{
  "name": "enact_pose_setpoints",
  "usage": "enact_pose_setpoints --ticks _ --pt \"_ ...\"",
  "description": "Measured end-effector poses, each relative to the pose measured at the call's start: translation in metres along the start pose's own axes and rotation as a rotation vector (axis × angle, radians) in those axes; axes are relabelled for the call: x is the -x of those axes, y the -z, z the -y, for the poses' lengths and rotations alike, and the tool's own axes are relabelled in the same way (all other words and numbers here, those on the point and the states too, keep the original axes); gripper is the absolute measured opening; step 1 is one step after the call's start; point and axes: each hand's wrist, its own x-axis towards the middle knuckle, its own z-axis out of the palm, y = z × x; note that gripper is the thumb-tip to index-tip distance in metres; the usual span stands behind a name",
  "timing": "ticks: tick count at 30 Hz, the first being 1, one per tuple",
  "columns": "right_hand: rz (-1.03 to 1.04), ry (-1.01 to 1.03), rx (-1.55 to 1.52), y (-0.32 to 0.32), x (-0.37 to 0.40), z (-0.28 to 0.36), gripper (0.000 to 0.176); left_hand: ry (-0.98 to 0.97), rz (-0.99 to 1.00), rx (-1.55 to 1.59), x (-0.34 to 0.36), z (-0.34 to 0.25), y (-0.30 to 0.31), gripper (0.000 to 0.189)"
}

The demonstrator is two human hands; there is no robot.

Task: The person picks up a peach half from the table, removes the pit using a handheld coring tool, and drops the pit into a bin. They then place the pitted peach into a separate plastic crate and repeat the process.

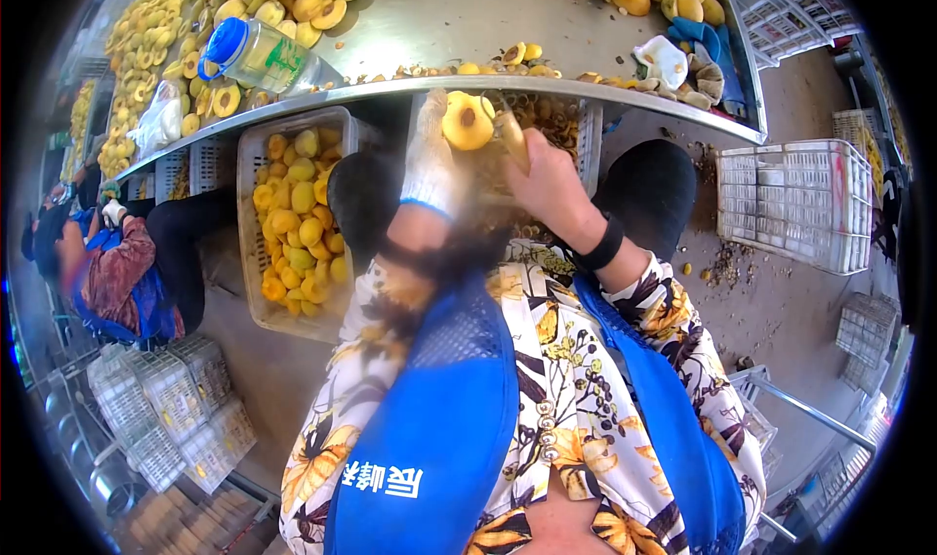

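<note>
My left hand, in a white knitted glove with a blue cuff, is closed on a cut yellow peach at the table's front edge. The peach's cut face is turned up, with a brown centre showing. My right hand, ungloved and with a black band at the wrist, grips a slim tan-handled tool. The tool's upper end is right beside the peach; I cannot tell its working tip. Below both hands, a crate holds brownish-yellow scraps, partly hidden by my arms.
A crate of yellow peaches stands left of my knees. Peach halves pile up on the metal table, near a blue-capped bottle. White crates stand at right. Another person sits at left.
</note>
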Motion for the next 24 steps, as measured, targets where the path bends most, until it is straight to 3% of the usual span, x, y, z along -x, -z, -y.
enact_pose_setpoints --ticks 3,6,9,12,15,17,19,21,24 --pt "0.073 0.033 -0.003 -0.003 0.006 -0.001 0.028 -0.113 0.003 -0.108 -0.014 0.012 0.014 0.043" --pt "0.051 0.048 -0.045 -0.003 0.008 0.001 0.019 -0.326 0.109 -0.476 -0.021 0.019 0.030 0.043" --pt "0.056 0.042 -0.063 -0.004 0.008 0.002 0.019 -0.309 0.089 -0.274 -0.034 0.027 0.036 0.040" --pt "0.076 -0.010 -0.109 -0.002 0.008 0.006 0.019 -0.445 0.033 -0.367 -0.025 0.032 0.027 0.037" --pt "0.061 -0.006 -0.132 -0.003 0.010 0.005 0.019 -0.280 0.009 -0.265 0.005 0.023 -0.009 0.036" --pt "0.073 -0.051 -0.156 -0.004 0.010 0.005 0.019 -0.555 0.028 -0.519 -0.026 0.042 0.025 0.036" --pt "0.074 -0.075 -0.191 -0.009 0.010 0.002 0.019 -0.624 0.027 -0.589 -0.027 0.043 0.025 0.037" --pt "0.061 -0.077 -0.237 -0.015 0.011 -0.004 0.019 -0.486 0.006 -0.475 -0.017 0.037 0.018 0.038" --pt "0.017 -0.096 -0.219 -0.022 0.013 -0.002 0.019 -0.485 0.054 -0.479 0.002 0.036 0.002 0.038"
